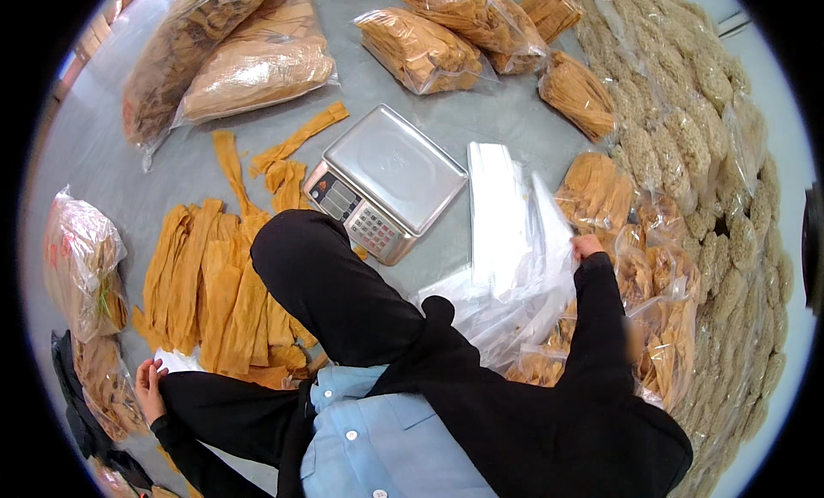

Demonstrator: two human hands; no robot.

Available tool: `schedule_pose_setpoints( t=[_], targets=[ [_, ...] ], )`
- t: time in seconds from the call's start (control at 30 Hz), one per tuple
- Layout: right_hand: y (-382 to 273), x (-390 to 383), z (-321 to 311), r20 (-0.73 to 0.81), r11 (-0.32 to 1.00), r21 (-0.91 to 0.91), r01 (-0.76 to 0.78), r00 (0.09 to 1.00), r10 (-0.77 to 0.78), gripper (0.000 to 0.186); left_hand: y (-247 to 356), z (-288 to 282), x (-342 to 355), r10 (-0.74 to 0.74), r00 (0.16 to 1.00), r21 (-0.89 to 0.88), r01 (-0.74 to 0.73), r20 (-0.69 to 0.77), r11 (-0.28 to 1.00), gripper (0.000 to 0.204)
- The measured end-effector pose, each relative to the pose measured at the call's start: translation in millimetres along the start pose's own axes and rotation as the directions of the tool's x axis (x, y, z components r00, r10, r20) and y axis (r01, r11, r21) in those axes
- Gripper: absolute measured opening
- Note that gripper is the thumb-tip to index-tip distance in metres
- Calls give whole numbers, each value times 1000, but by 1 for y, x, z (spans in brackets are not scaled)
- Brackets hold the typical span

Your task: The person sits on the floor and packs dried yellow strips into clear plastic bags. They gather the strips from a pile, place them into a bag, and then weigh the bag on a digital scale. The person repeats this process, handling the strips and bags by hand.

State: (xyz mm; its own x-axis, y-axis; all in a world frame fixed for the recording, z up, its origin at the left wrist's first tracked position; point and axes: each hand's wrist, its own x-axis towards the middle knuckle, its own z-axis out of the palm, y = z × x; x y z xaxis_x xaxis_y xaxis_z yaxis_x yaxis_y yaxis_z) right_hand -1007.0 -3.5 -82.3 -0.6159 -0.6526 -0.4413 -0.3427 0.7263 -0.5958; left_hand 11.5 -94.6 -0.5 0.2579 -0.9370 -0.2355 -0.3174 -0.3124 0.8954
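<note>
My right hand point(588, 247) is closed on the edge of a clear plastic bag point(556, 228), pinching it at the right of a stack of flat bags point(496, 215). More thin clear bags spread loosely below that stack. At the lower left, my left hand point(151, 390) is beside my knee, its fingers loosely bent and apart, with nothing seen in them. A pile of flat orange-brown dried strips point(215, 283) lies just beyond it, partly hidden behind my raised knee. A scale point(395, 176) with a bare metal pan stands between the strips and the bags.
Filled bags of brown strips point(421, 52) lie at the far side, next to large sacks point(257, 69). Several small filled bags point(665, 283) crowd my right, beside a long bank of pale knotted bundles point(687, 129). A plastic-wrapped bundle point(81, 258) sits at far left.
</note>
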Motion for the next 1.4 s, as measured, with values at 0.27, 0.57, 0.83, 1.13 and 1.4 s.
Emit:
schedule_pose_setpoints(
  t=[0.27, 0.57, 0.83, 1.13, 1.4],
  targets=[
    [-76, -17, -35, -18, 992, 103, -67, 997, 69, 25, -4, 10, 6, 0, 999, -39, 1, 41, 999, 29],
    [-165, -45, -17, -437, 514, 762, 393, 899, -39, 25, -6, 10, 3, 15, 999, -21, -15, 34, 1000, 28],
    [-279, -146, -43, -945, 438, 87, 895, 214, -249, 28, -3, 16, 8, 99, 995, -12, -99, -11, 995, 32],
    [-412, -239, 68, -655, 157, 236, 959, 277, -703, 30, 199, 201, -63, 539, 813, -83, -535, 219, 841, 89],
    [-476, -365, 221, 202, -133, 736, 664, -402, -893, 29, 207, 297, -97, 564, 805, -575, -376, 186, 727, 113]
  ],
)
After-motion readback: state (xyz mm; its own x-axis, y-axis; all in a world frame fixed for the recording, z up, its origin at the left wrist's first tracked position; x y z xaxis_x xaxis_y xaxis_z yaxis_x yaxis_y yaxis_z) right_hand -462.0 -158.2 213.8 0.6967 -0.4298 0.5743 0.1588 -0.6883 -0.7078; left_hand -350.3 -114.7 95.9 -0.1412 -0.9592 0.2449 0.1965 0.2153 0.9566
